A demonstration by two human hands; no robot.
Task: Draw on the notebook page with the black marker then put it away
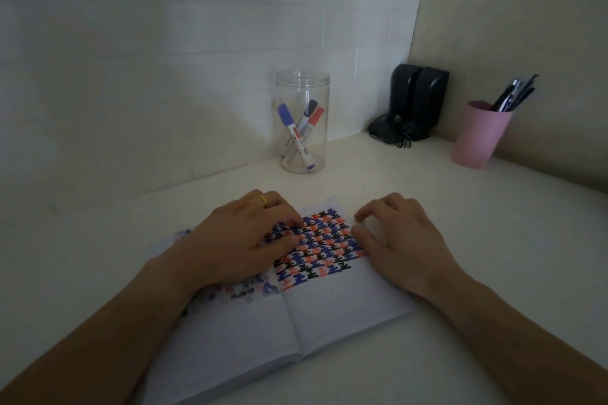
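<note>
Both hands, left hand [243,237] and right hand [394,240], rest on the open notebook [329,306], fingers loosely curled, holding nothing; black marker [304,118] stands in the jar [302,82].

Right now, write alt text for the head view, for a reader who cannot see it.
The left hand and right hand rest empty on an open notebook, its right page partly filled with a black, blue and red pattern. Behind, a clear jar holds three markers including the black marker; a pink cup of pens and black speakers stand at right.
</note>
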